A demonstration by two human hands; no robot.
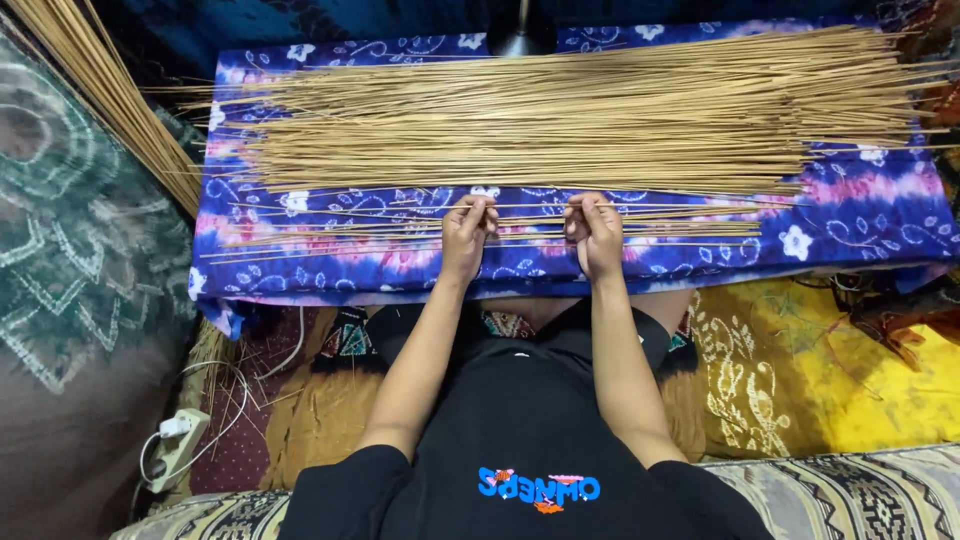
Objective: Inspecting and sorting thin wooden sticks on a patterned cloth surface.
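Sticks [480, 228] lie thinly spread along the near part of the cloth [860, 215], just nearer you than the big pile [560, 115]. Your left hand [466, 232] and right hand [594, 230] rest on them side by side, near each other, each with fingers pinched closed around a few sticks.

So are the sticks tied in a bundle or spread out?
Spread out. The big pile of sticks lies loose and flat across the blue cloth, with no tie showing.
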